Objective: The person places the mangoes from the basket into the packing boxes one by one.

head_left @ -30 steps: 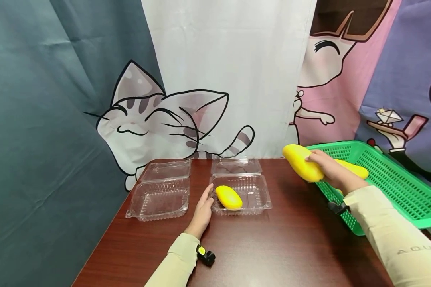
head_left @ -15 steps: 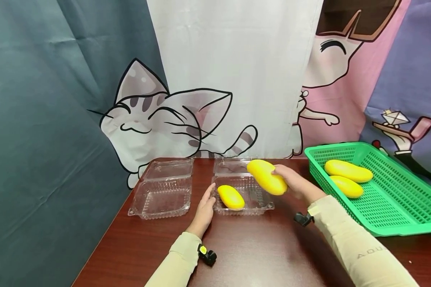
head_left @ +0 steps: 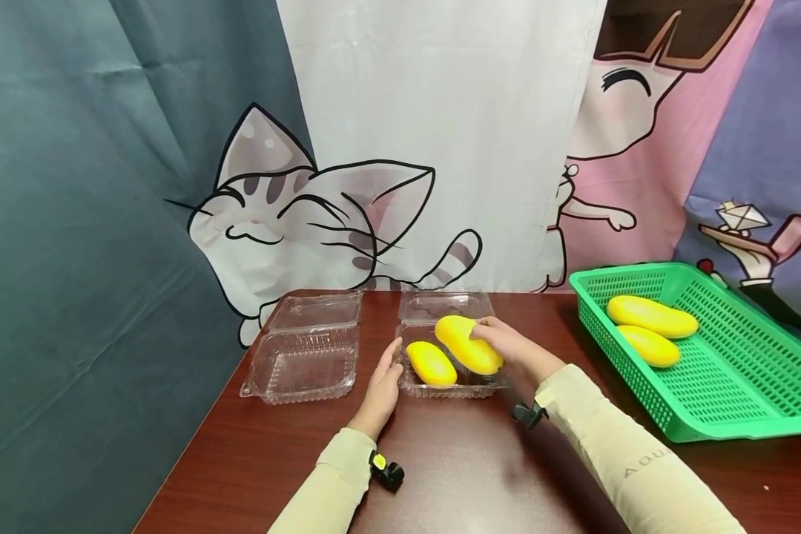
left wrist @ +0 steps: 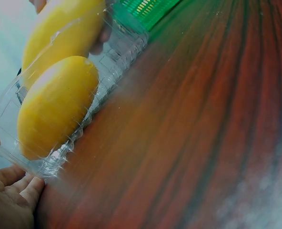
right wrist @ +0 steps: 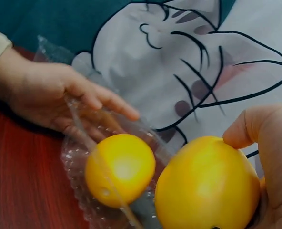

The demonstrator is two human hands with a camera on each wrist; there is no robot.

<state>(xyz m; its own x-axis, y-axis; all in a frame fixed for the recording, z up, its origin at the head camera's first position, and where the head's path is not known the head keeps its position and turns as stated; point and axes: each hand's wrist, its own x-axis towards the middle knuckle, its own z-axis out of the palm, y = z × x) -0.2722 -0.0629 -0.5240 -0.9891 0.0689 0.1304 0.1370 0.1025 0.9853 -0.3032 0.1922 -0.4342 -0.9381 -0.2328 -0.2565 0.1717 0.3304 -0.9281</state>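
My right hand (head_left: 510, 347) grips a yellow mango (head_left: 466, 343), thumb on top in the right wrist view. That mango hangs tilted over the right half of a clear plastic clamshell box (head_left: 410, 389), whose lid lies back. A second mango (head_left: 430, 363) lies inside the box at its left, also seen as the nearer mango (left wrist: 60, 107) in the left wrist view. Against the box's left wall rests my left hand (head_left: 382, 386), its fingers fairly straight along the plastic. In the right wrist view the left hand (right wrist: 60, 93) shows behind the clear wall.
Left of this box stands another clear clamshell box (head_left: 300, 367) with its lid back. A green plastic basket (head_left: 741, 397) at the right holds two mangoes (head_left: 650, 317). A printed curtain (head_left: 400, 96) hangs behind the brown table (head_left: 440, 475).
My right hand has carried the mango left from the basket and lowered it over the box. The left hand has stayed at the box's side.
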